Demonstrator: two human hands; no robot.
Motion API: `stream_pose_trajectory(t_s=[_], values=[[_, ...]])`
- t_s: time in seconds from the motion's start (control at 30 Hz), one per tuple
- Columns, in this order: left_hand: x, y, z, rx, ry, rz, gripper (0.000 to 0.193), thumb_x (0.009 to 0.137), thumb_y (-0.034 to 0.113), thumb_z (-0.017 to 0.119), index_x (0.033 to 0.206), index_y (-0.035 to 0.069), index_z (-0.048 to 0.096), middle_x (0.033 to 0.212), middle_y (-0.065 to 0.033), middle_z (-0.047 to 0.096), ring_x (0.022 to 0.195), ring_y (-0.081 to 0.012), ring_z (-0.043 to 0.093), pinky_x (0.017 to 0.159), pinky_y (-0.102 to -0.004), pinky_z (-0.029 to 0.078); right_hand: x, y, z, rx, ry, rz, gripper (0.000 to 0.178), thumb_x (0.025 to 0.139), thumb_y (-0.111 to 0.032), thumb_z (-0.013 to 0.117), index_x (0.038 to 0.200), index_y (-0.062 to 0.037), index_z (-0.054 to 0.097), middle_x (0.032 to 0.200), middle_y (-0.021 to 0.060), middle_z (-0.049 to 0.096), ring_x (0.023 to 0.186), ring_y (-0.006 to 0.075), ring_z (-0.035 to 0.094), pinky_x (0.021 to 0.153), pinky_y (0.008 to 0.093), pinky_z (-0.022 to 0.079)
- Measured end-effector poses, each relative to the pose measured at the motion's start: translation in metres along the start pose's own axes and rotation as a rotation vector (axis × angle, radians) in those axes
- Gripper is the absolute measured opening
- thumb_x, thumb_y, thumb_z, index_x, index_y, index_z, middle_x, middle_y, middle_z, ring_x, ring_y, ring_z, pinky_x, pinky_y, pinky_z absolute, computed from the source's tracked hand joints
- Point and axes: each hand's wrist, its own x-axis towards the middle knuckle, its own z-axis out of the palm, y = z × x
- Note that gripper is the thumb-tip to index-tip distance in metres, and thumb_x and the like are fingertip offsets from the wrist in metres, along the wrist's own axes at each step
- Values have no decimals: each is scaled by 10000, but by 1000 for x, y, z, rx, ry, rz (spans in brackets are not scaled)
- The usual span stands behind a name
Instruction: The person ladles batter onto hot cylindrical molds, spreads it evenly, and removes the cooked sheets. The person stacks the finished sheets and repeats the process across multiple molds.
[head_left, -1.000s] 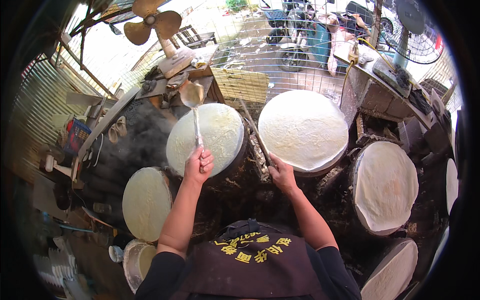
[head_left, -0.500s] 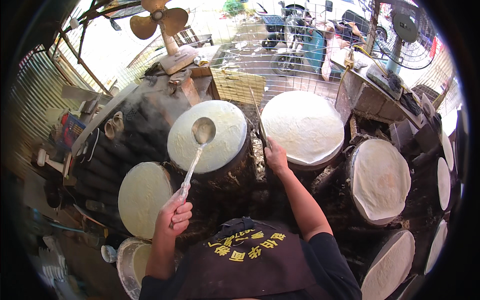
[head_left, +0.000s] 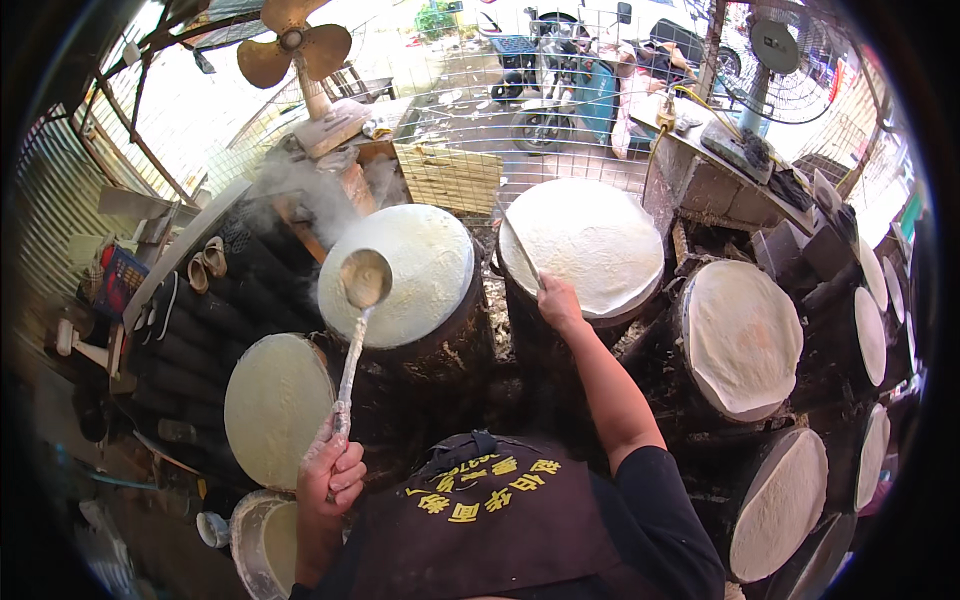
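Note:
My left hand (head_left: 333,470) is closed around the handle of a long batter-coated ladle (head_left: 366,279). The ladle's round bowl is over the near left part of a pale sheet (head_left: 425,270) on a dark drum. In my right hand (head_left: 559,302) is a long, thin, flat stick or blade (head_left: 520,243); which one, I cannot tell. It lies along the left rim of a second pale round sheet (head_left: 590,240), and its far end reaches past that rim. Whether it touches the sheet is unclear.
Steam rises by the left drum. More pale rounds sit at the left (head_left: 280,410), right (head_left: 743,335) and lower right (head_left: 780,505). A batter-crusted bucket (head_left: 245,550) stands by my left forearm. Beyond are a fan (head_left: 295,40), wire mesh (head_left: 460,130) and a motorbike (head_left: 545,90).
The ladle has shifted left and nearer over the left sheet. The thin tool has gone from the gap between the drums onto the right sheet's left edge. The whole view has turned slightly.

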Motion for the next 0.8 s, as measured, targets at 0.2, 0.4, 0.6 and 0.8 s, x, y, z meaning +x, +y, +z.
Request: stream_pose_trajectory(t_s=[0.2, 0.4, 0.6, 0.8], values=[[24, -3, -2, 264, -72, -151, 467, 1001, 153, 387, 1422, 313, 265, 674, -2, 368, 442, -59, 343, 332, -200, 328, -76, -41, -47, 798, -145, 360, 468, 913, -149, 515, 1372, -88, 446, 668, 96, 582, 506, 183, 559, 467, 318, 468], [42, -6, -1, 180, -122, -317, 385, 994, 149, 425, 1344, 284, 337, 648, 21, 366, 444, -51, 336, 335, -191, 292, -169, -50, -69, 1062, -78, 328, 476, 915, -105, 533, 1381, -81, 440, 706, 58, 594, 492, 102, 525, 439, 242, 446], [64, -17, -8, 178, -185, -483, 279, 1004, 246, 428, 1280, 268, 401, 660, 11, 371, 446, -56, 356, 323, -191, 334, -214, -114, -57, 414, 46, -318, 582, 781, -78, 691, 1328, -173, 519, 1066, 114, 642, 850, 237, 653, 736, 377, 527], [96, -51, -14, 172, -121, -717, 307, 988, 428, 421, 1232, 246, 463, 652, 20, 372, 424, -41, 348, 291, -195, 326, -247, -176, -63, 178, -117, -479, 397, 781, -175, 649, 1165, -121, 559, 890, 155, 596, 746, 348, 624, 620, 439, 514]])
